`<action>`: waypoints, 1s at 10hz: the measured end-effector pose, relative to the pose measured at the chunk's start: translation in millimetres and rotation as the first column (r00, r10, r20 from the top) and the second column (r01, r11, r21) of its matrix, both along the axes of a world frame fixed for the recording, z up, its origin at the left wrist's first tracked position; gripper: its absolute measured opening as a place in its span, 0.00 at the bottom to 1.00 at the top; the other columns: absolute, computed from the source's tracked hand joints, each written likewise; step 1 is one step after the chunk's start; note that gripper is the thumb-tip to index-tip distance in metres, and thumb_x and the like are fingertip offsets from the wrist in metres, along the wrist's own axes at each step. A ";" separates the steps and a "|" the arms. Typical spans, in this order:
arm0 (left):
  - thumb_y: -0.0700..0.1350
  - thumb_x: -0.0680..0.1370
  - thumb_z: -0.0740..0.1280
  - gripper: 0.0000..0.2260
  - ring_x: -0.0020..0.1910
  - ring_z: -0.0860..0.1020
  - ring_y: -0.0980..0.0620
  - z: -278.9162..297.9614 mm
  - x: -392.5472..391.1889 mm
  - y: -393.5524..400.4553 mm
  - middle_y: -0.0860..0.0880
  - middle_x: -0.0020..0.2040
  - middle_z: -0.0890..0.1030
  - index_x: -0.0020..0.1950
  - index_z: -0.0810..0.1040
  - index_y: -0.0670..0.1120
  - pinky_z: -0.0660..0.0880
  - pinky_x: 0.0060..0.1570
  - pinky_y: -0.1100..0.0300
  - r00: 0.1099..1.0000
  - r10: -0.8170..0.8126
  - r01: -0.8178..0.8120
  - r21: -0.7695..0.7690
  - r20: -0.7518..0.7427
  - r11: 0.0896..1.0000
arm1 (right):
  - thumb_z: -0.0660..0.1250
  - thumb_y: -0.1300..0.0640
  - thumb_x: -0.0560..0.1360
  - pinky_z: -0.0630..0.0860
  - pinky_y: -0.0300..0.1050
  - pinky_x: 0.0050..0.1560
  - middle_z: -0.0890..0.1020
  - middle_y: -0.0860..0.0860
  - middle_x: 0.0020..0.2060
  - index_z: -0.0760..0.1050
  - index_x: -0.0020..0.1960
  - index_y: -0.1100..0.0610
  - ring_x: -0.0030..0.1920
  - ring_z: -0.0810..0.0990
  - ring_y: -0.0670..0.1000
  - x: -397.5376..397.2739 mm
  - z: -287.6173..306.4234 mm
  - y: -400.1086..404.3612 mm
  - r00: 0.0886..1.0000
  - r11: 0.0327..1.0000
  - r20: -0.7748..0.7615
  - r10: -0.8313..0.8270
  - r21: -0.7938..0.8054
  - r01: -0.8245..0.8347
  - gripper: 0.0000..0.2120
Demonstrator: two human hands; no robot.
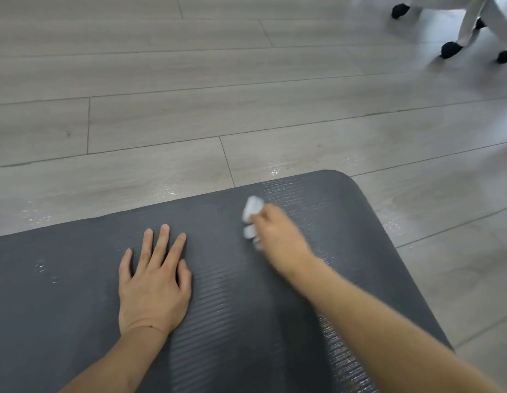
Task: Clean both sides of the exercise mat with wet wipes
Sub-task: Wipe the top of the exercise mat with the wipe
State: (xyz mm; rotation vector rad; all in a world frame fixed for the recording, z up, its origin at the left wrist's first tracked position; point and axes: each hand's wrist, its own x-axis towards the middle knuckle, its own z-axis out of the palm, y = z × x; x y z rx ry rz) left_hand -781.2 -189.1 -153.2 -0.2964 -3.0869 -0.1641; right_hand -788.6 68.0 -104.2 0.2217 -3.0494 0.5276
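A dark grey ribbed exercise mat [76, 265] lies flat on the floor and fills the lower half of the view, its rounded far right corner visible. My left hand [154, 282] rests flat on it, fingers straight and spread. My right hand [275, 234], blurred by motion, grips a crumpled white wet wipe [251, 214] against the mat near the far edge. Wet, shiny streaks show on the mat to the right of the wipe and along my right forearm.
Grey wood-look floor planks [189, 95] surround the mat, with damp glints just beyond its far edge. A white chair base with black casters [450, 49] stands at the top right.
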 end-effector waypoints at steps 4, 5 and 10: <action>0.59 0.83 0.47 0.27 0.84 0.53 0.49 0.0 1.0 0.4 0.52 0.83 0.58 0.81 0.66 0.57 0.52 0.80 0.42 1.000 -0.015 0.015 0.009 0.004 1.000 | 0.57 0.65 0.77 0.73 0.47 0.51 0.76 0.57 0.54 0.77 0.59 0.58 0.55 0.74 0.58 20.8 -12.5 -62.6 0.994 0.991 0.049 -0.096 -0.090 0.100 0.15; 0.59 0.83 0.48 0.26 0.83 0.54 0.49 -0.2 1.9 -0.2 0.52 0.83 0.59 0.80 0.67 0.57 0.53 0.79 0.41 1.000 -0.018 0.018 0.016 -0.004 1.000 | 0.54 0.57 0.73 0.74 0.50 0.44 0.79 0.58 0.48 0.78 0.54 0.58 0.48 0.76 0.57 6.8 -11.2 -23.5 0.998 0.996 -0.031 0.055 -0.068 -0.057 0.17; 0.59 0.83 0.49 0.26 0.83 0.54 0.51 -2.1 2.1 -0.4 0.53 0.82 0.58 0.80 0.67 0.56 0.53 0.80 0.42 0.999 -0.007 0.008 0.010 -0.036 1.000 | 0.64 0.55 0.77 0.73 0.48 0.48 0.79 0.53 0.51 0.78 0.56 0.52 0.52 0.77 0.56 -67.5 -20.9 -6.8 0.998 0.998 -0.019 -0.066 0.019 0.067 0.09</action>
